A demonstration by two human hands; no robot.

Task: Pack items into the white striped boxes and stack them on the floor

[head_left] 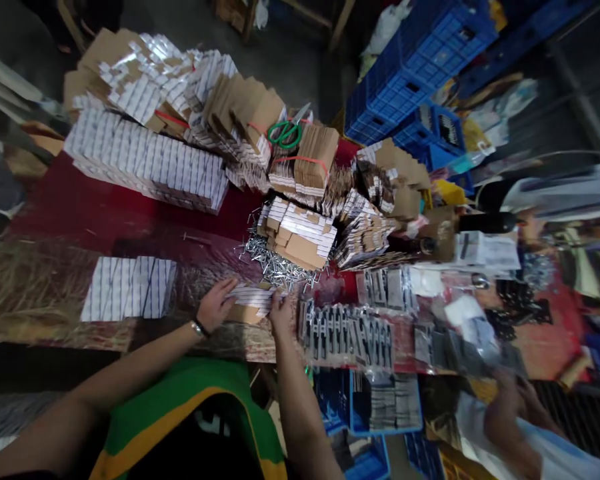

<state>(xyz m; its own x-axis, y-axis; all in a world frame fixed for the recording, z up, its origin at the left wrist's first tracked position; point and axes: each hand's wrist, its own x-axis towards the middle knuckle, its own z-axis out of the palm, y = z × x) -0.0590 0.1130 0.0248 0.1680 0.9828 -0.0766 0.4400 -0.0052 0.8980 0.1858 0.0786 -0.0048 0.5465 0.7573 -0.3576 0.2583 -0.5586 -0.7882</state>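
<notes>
Probably light and easily creased, the striped carton (253,297) is just on the near side of the metal pile (265,261), its ends pinched in the nearly closed fingers of the left hand (217,305) and right hand (281,315); its thin card (stiffer along folds, I judge) seems best held by the edges

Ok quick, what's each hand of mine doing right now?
Left hand: closed, holding the left end of the striped carton.
Right hand: closed, holding the carton's right end.
</notes>
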